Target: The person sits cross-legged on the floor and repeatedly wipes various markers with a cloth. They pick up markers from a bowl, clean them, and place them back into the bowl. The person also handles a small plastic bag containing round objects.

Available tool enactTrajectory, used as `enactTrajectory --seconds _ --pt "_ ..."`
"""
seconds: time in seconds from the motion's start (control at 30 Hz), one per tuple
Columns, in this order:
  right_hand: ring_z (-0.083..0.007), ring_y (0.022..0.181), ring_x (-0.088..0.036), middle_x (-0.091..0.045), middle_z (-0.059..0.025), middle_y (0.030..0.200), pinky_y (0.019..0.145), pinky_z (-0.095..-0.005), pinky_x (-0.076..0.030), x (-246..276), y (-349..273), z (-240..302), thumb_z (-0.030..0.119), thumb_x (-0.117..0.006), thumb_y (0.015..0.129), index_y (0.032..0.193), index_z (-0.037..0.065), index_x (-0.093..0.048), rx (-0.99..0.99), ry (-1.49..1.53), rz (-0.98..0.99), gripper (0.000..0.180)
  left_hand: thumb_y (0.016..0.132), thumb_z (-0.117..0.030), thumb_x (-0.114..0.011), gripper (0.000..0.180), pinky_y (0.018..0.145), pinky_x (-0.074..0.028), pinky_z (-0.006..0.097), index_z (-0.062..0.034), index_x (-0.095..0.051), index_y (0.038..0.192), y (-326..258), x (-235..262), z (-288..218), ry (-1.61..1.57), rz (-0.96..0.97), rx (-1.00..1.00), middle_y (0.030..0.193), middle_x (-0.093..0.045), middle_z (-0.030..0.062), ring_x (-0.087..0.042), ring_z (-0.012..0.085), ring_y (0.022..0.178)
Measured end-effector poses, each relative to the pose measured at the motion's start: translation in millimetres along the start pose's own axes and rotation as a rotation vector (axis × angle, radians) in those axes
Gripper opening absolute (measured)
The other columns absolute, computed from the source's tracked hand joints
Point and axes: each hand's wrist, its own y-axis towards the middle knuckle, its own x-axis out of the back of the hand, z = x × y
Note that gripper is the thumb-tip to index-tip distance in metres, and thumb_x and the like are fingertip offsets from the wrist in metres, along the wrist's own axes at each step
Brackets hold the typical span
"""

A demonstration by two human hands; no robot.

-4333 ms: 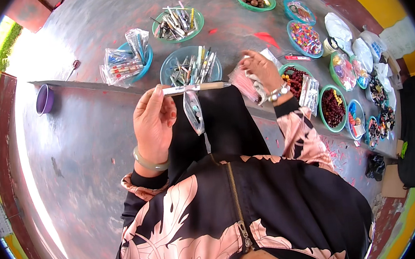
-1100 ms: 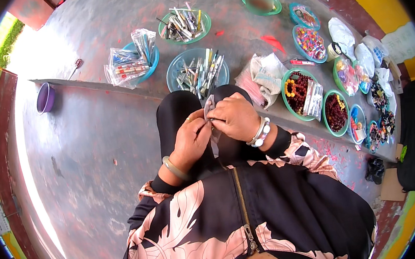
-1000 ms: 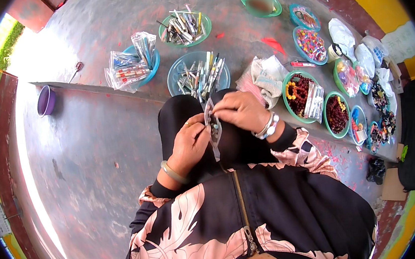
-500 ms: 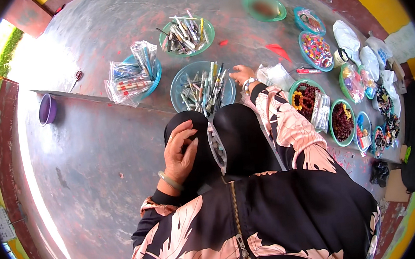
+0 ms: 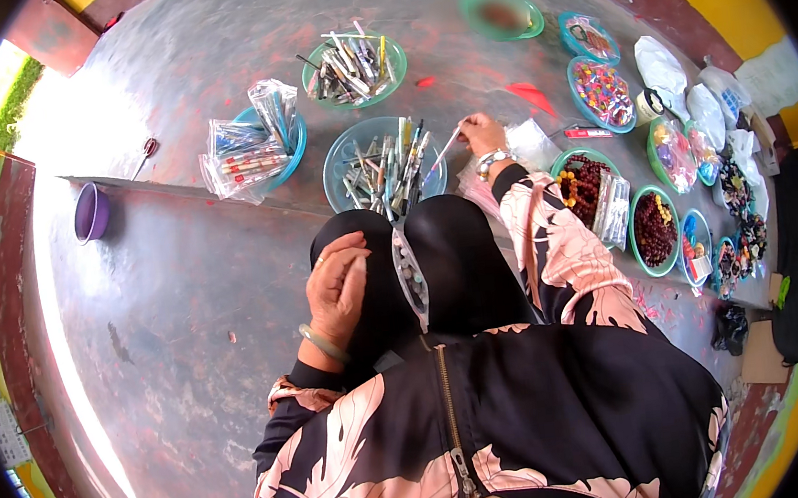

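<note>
My right hand (image 5: 483,135) is closed on a slim, light-coloured pen (image 5: 445,148), pinched near one end. The pen slants down to the left, over the right side of a clear blue bowl (image 5: 333,180) full of loose pens (image 5: 382,169). My left hand (image 5: 336,289), wearing a bangle, hovers by my left knee. Its fingers are loosely bent, with no object visible in them. Between my legs is a narrow clear plastic pouch (image 5: 411,277) with small greyish things inside, too small to name.
Behind the bowl stands a green bowl of pens (image 5: 353,66); to its left, a blue basin (image 5: 299,148) with bagged pens (image 5: 246,153). Clear plastic bags (image 5: 531,145) lie by my right wrist. Bead-filled basins (image 5: 655,232) line the right. A purple basin (image 5: 91,213) sits far left.
My right hand has drawn away from the bowl's rim, up and slightly right, and now shows a pen in its fingers. My left hand's fingers and thumb have come closer together.
</note>
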Motion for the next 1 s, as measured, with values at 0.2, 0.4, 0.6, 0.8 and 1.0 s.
enactTrajectory --seconds 0.2,0.4,0.6,0.8,1.0 --pt "-0.0146 0.071 -0.066 -0.068 -0.0084 0.084 0.058 -0.0220 -0.048 68 -61 85 0.014 -0.059 0.089 0.091 0.006 -0.059 -0.077 0.697 0.146 0.008 0.093 -0.004 -0.047 0.019 0.073 -0.046 0.023 0.0037 -0.061 0.104 13 -2 -24 -0.182 -0.152 0.109 0.111 -0.060 0.0098 -0.057 0.0119 0.090" --pt "-0.0164 0.074 -0.066 -0.067 -0.0136 0.088 0.059 -0.0232 -0.050 88 -136 138 0.013 -0.059 0.090 0.091 0.005 -0.059 -0.021 0.953 0.363 0.008 0.084 -0.008 -0.063 0.024 0.073 -0.048 0.031 -0.0006 -0.058 0.106 40 -30 -83 0.260 0.018 -0.293 0.108 -0.061 0.0163 -0.062 0.0257 0.085" --pt "-0.0183 0.077 -0.067 -0.067 -0.0131 0.090 0.059 -0.0239 -0.049 97 -170 149 0.017 -0.058 0.091 0.096 0.003 -0.060 0.009 0.943 0.431 0.015 0.088 -0.008 -0.055 0.015 0.059 -0.046 0.030 0.0007 -0.059 0.100 35 -52 -87 0.220 0.239 -0.063 0.073 -0.060 0.0099 -0.057 0.0198 0.065" --pt "-0.0277 0.079 -0.065 -0.068 -0.0149 0.092 0.066 -0.0334 -0.050 158 -94 26 0.026 -0.060 0.085 0.095 0.002 -0.064 0.133 -0.181 0.012 0.027 0.096 -0.013 -0.047 0.021 0.053 -0.038 0.020 0.0030 -0.060 0.096 26 -31 -87 -0.278 0.265 0.314 0.063 -0.054 0.0023 -0.048 0.0064 0.056" --pt "-0.0347 0.092 -0.059 -0.062 -0.0179 0.094 0.084 -0.0418 -0.046 135 -106 -58 0.033 -0.066 0.075 0.098 0.007 -0.062 0.338 -1.103 -0.162 0.035 0.097 -0.020 -0.047 0.026 0.054 -0.038 0.021 0.0027 -0.059 0.098 18 -23 -87 -0.625 0.212 0.505 0.066 -0.054 0.0032 -0.049 0.0084 0.059"
